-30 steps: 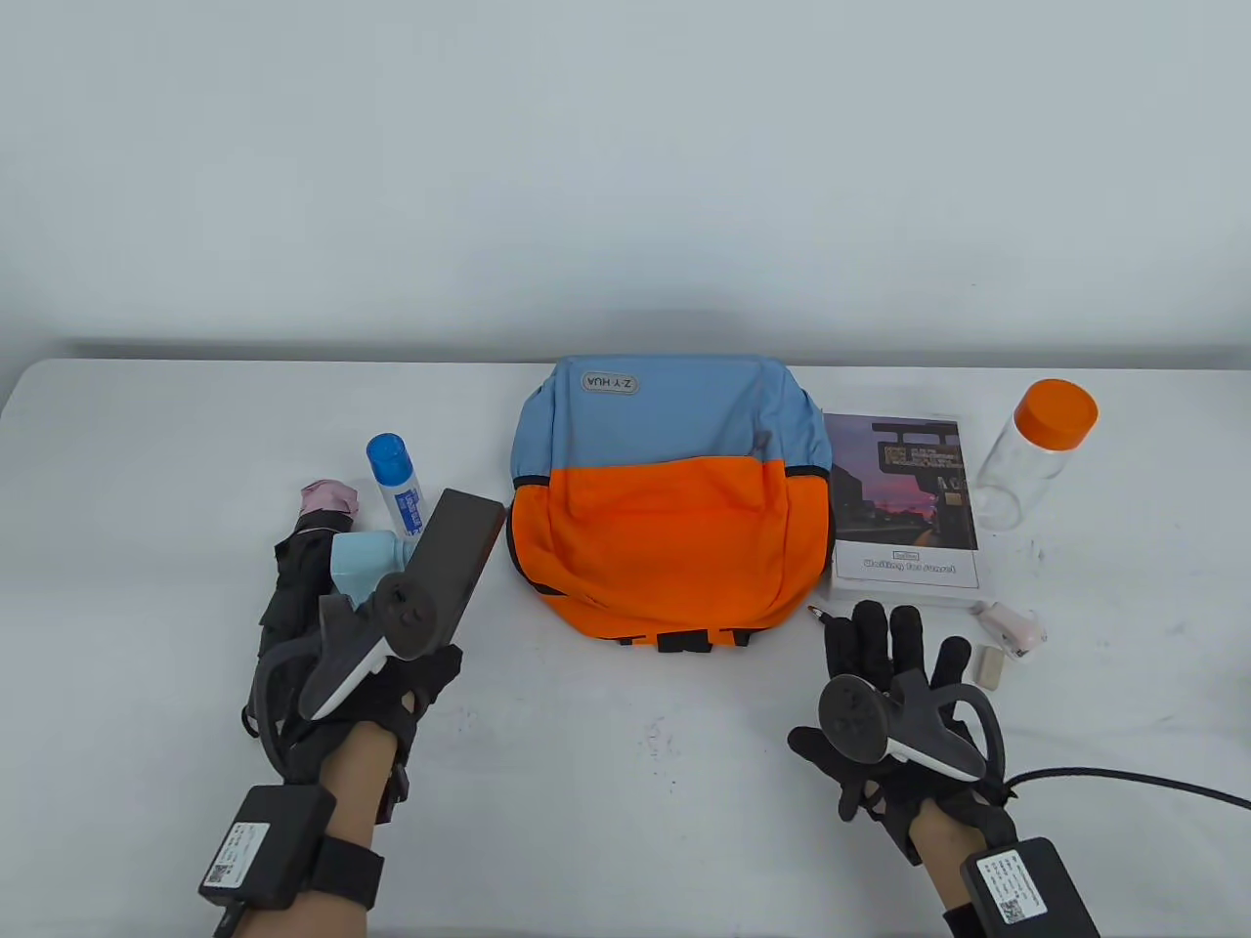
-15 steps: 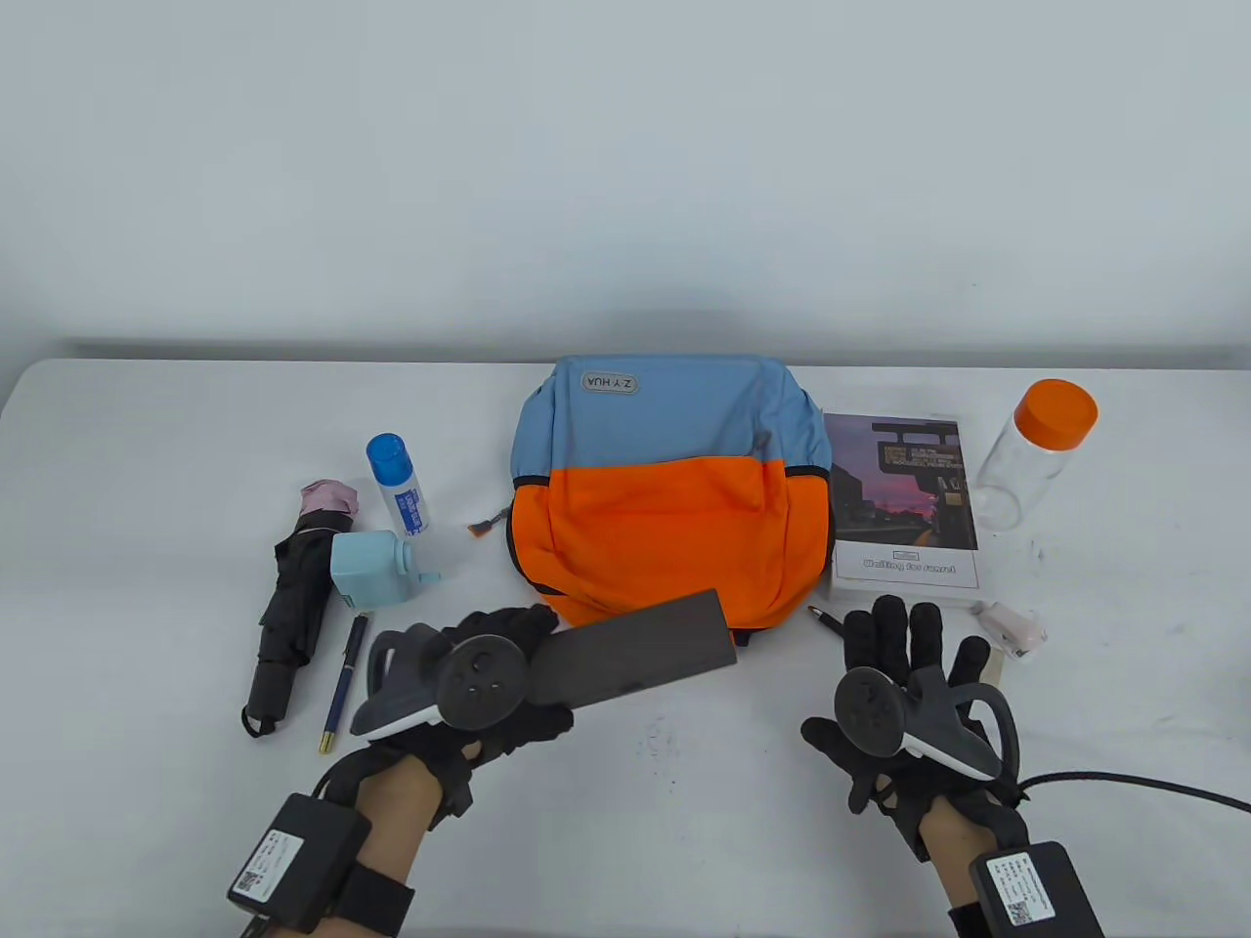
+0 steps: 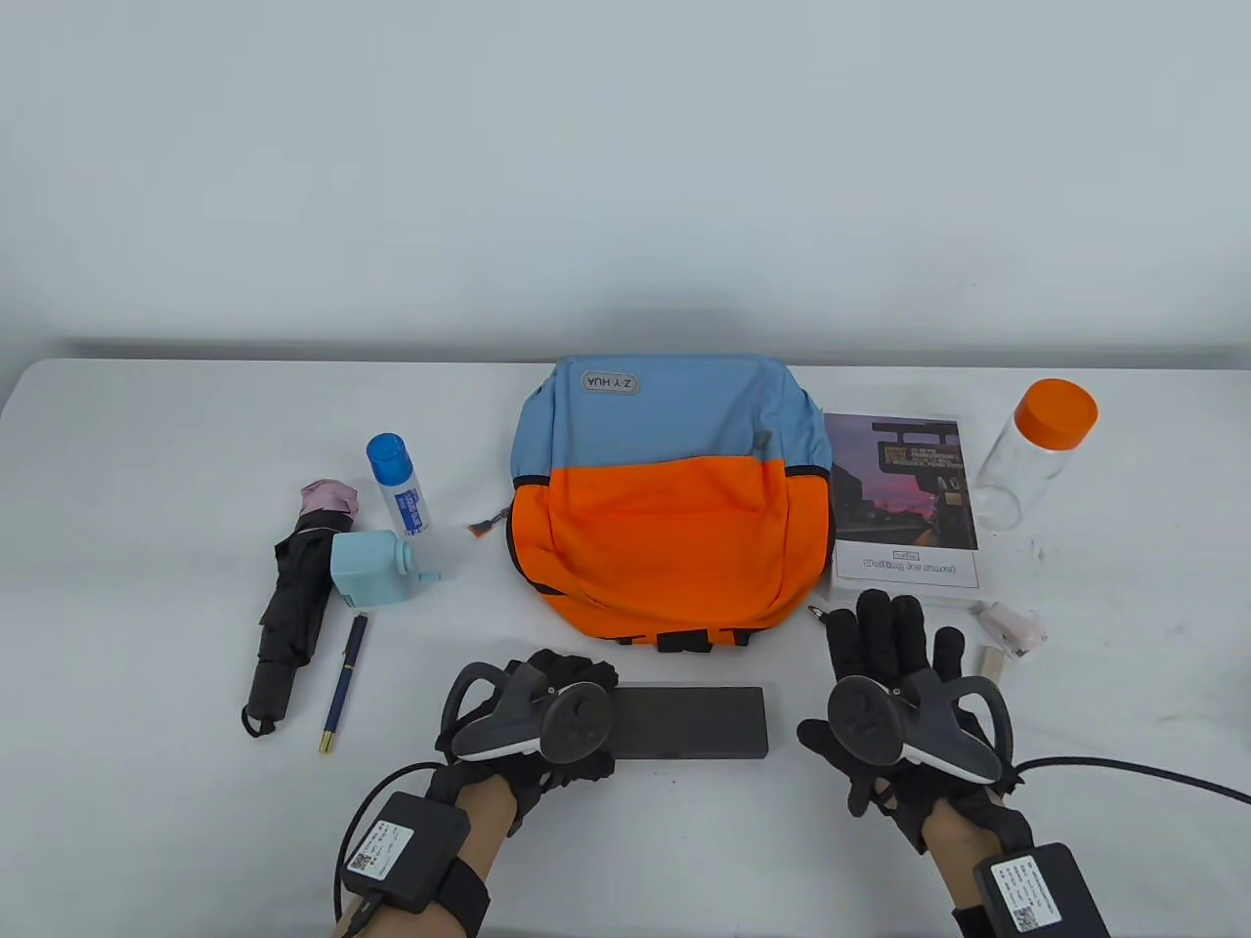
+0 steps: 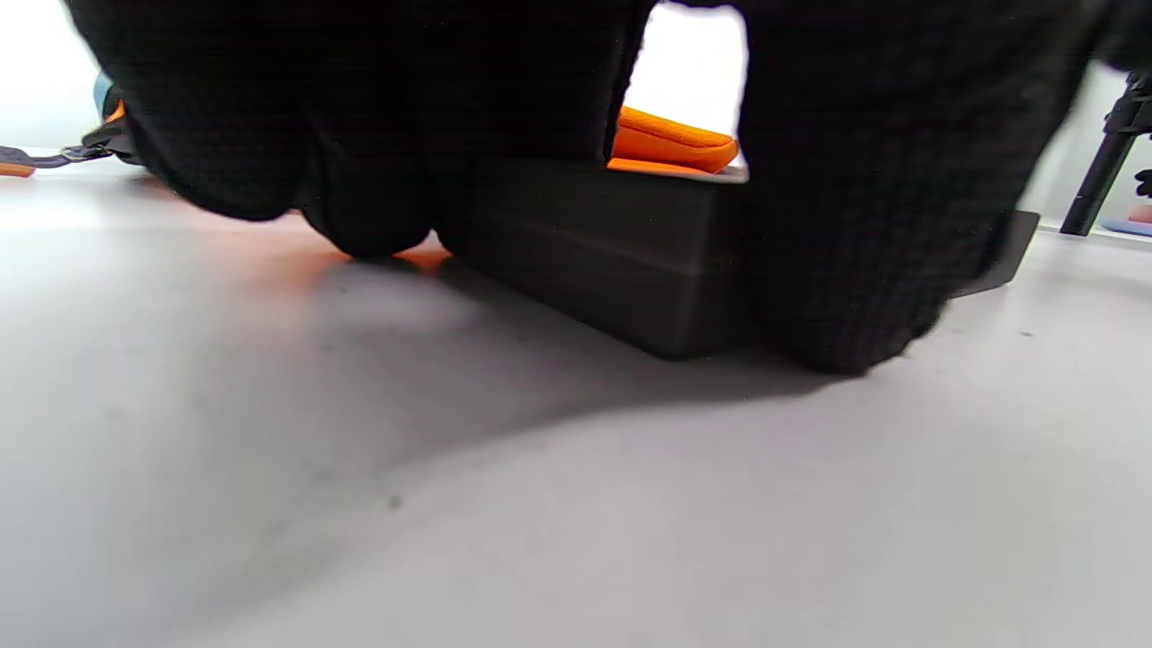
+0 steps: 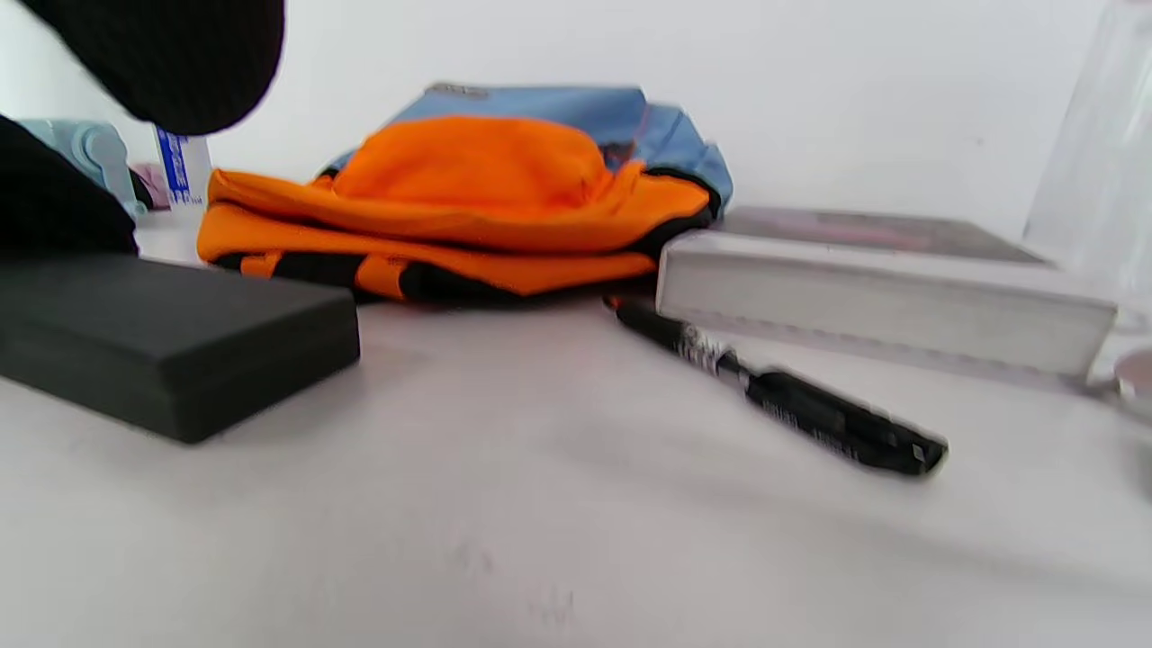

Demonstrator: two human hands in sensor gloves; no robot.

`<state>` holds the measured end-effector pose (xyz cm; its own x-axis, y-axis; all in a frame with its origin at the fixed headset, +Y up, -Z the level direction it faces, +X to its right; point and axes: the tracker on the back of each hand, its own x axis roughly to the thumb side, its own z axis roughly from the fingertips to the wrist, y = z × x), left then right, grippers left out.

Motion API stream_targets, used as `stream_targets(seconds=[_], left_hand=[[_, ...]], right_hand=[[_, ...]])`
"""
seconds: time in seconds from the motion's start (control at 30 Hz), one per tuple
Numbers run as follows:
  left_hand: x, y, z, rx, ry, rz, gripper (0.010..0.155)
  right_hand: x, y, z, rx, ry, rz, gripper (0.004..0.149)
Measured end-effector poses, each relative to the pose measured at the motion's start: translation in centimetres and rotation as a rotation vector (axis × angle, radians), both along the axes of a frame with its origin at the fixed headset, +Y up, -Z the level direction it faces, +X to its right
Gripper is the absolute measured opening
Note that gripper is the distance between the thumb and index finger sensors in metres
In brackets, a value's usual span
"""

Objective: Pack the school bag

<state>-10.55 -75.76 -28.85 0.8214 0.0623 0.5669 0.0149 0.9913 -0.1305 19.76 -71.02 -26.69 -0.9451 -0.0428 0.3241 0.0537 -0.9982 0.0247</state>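
While the left hand (image 3: 547, 718) grips the dark case (image 3: 699, 721) before the bag (image 3: 669, 498), the right hand (image 3: 894, 684) hovers open over a pen (image 5: 783, 400).

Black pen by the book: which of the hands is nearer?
Right. The right hand is over the black pen; the left hand is across the table, gripping the dark case.

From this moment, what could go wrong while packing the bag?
The school bag lies flat and looks closed, so the black case that the left hand grips cannot go in yet. The right hand hovers over the black pen and might knock it.
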Motion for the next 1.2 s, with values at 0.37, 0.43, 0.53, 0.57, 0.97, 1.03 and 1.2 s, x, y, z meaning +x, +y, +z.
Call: stream_targets(seconds=[0.37, 0.43, 0.53, 0.57, 0.97, 1.03, 1.2], left_hand=[[0.1, 0.1, 0.3, 0.016, 0.022, -0.03, 0.093], [0.1, 0.1, 0.3, 0.011, 0.025, -0.032, 0.093], [0.2, 0.1, 0.2, -0.003, 0.028, -0.037, 0.094], [0.1, 0.0, 0.2, -0.015, 0.032, -0.038, 0.094], [0.0, -0.1, 0.1, -0.042, 0.032, -0.019, 0.101], [0.0, -0.1, 0.1, -0.043, 0.037, -0.016, 0.103], [0.0, 0.0, 0.0, -0.038, 0.047, -0.021, 0.101]], right_hand=[[-6.7, 5.5, -1.8, -0.074, 0.18, 0.263, 0.087], [-7.8, 4.1, -2.3, -0.159, 0.194, 0.238, 0.087], [-8.9, 0.9, -2.6, -0.218, 0.221, 0.292, 0.092], [-9.2, -0.3, -2.5, -0.26, 0.223, 0.309, 0.094], [-10.5, -4.6, -2.8, -0.172, 0.291, 0.295, 0.101], [-10.3, -4.3, -2.9, -0.201, 0.292, 0.273, 0.099], [-9.4, -3.5, -2.8, -0.238, 0.295, 0.156, 0.089]])
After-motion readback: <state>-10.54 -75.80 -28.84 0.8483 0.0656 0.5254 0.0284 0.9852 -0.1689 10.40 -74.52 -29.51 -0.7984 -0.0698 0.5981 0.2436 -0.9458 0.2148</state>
